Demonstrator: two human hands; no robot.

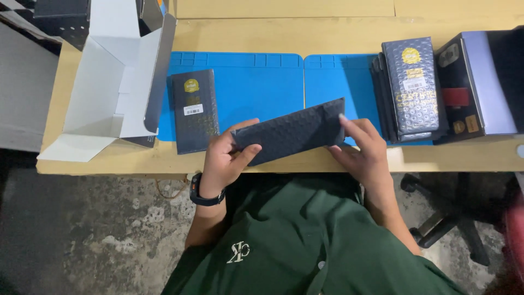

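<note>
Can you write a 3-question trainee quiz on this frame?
1. True or false: both hands hold the dark bubble pouch.
2. Which wrist has the black watch? A) left B) right C) neither
3. What lies flat on the blue mat just right of the open white carton?

Key:
1. True: the left hand grips its left end, and the right hand is on its right end.
2. A.
3. One dark flat box with a yellow seal and a white sticker; the stack of pouches sits far right, beside a dark carton.
</note>
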